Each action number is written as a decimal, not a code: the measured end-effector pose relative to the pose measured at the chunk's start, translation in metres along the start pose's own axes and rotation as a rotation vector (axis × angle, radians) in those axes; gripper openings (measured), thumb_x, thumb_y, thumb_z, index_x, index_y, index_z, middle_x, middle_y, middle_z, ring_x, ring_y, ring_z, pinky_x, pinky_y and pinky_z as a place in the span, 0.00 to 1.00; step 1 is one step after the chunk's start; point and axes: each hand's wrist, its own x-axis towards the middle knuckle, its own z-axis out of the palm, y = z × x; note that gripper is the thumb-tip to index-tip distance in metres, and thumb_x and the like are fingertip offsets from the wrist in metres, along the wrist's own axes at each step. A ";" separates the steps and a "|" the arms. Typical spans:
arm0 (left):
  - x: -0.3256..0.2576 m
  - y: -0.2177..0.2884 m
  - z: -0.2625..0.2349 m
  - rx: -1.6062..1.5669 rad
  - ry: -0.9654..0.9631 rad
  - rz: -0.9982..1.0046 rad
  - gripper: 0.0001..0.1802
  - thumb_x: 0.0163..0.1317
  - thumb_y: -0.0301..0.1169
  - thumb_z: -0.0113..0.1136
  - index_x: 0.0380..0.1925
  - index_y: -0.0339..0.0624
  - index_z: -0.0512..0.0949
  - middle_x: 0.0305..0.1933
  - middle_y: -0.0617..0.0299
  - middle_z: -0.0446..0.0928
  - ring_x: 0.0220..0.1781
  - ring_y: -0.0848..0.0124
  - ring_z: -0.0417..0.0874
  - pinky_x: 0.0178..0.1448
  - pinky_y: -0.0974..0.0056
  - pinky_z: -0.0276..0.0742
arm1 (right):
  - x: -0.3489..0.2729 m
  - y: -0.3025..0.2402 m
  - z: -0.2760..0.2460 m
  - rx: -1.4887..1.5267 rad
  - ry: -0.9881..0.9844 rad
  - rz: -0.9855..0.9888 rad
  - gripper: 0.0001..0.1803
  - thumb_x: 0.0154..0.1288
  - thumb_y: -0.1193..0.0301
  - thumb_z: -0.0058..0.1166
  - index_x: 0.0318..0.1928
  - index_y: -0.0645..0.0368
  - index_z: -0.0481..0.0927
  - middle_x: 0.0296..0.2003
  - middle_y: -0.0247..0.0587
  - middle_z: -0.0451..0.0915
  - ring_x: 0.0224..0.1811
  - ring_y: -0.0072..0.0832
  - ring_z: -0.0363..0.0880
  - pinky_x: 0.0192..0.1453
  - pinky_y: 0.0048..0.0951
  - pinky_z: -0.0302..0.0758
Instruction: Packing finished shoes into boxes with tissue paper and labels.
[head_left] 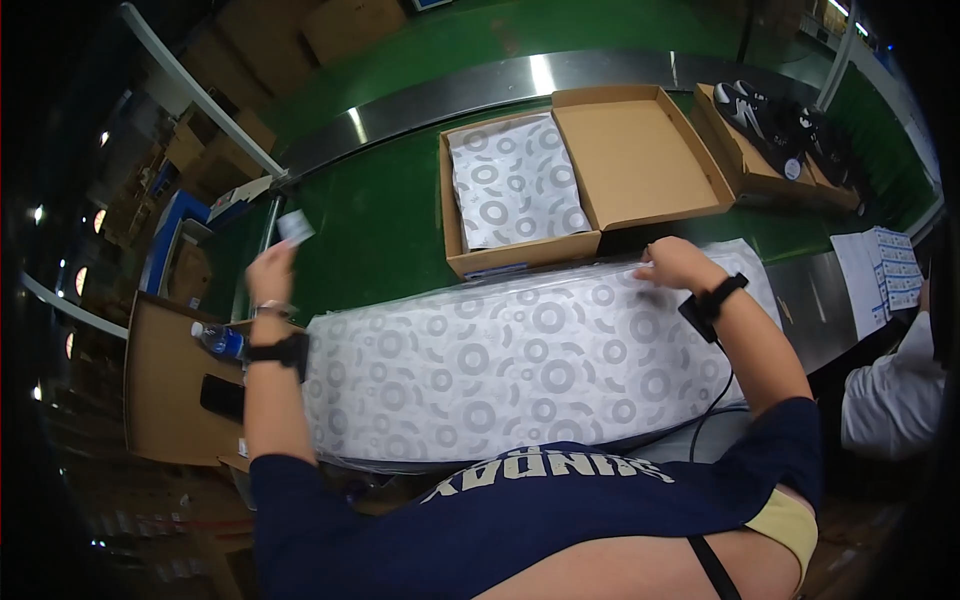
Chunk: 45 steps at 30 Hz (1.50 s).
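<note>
My left hand [271, 274] is raised over the left side of the green belt, its fingers closed on a small whitish piece like a label or slip of paper [294, 228], blurred. In front of me lies a long stack of white wrapping paper [500, 370] printed with grey rings and arcs. My right hand [684, 265] is at the far edge of that stack, towards its right end, with curled fingers; whether they pinch a sheet is unclear. Just beyond, an open cardboard shoebox [640, 150] has its lid folded to the right and the same patterned paper [515, 180] on top inside.
Black-and-white shoes [757, 125] sit on another box at the far right. Printed label sheets [895, 270] lie near a person's light sleeve [890, 400]. On the left, a cardboard tray [165, 370] holds a water bottle [218, 340] and a dark phone [222, 397]. A metal rail [430, 108] borders the belt.
</note>
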 end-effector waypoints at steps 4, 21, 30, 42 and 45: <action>-0.035 0.031 0.146 -0.229 -0.483 -0.113 0.40 0.56 0.48 0.55 0.60 0.33 0.55 0.55 0.48 0.66 0.49 0.69 0.71 0.45 0.67 0.70 | 0.031 0.031 -0.016 -0.046 0.063 0.285 0.25 0.44 0.53 0.61 0.34 0.63 0.80 0.36 0.51 0.78 0.41 0.43 0.76 0.45 0.35 0.72; -0.067 0.143 0.232 0.483 -0.458 0.286 0.44 0.40 0.44 0.65 0.59 0.45 0.58 0.60 0.44 0.58 0.58 0.49 0.63 0.58 0.48 0.60 | 0.119 0.233 0.012 1.534 1.147 0.786 0.34 0.52 0.59 0.58 0.51 0.75 0.66 0.52 0.60 0.67 0.57 0.41 0.64 0.58 0.32 0.62; -0.120 0.228 0.308 0.777 -0.627 0.457 0.37 0.42 0.52 0.62 0.56 0.66 0.63 0.66 0.47 0.50 0.67 0.44 0.47 0.60 0.31 0.44 | 0.113 0.158 -0.010 1.710 1.083 0.959 0.60 0.51 0.66 0.58 0.62 0.49 0.14 0.40 0.46 0.69 0.25 0.26 0.67 0.25 0.29 0.68; -0.005 0.135 0.226 0.745 -0.358 0.408 0.24 0.49 0.44 0.58 0.47 0.50 0.72 0.50 0.64 0.73 0.53 0.66 0.72 0.54 0.43 0.59 | 0.025 0.079 -0.131 0.350 0.906 0.043 0.23 0.52 0.73 0.56 0.51 0.59 0.71 0.45 0.46 0.76 0.48 0.36 0.74 0.52 0.29 0.69; -0.032 0.223 0.264 0.113 -0.381 0.722 0.29 0.48 0.39 0.62 0.50 0.36 0.69 0.50 0.47 0.72 0.52 0.55 0.72 0.54 0.60 0.68 | 0.081 0.127 -0.130 0.373 0.896 -0.062 0.24 0.53 0.76 0.54 0.53 0.55 0.71 0.50 0.47 0.72 0.52 0.37 0.70 0.57 0.30 0.65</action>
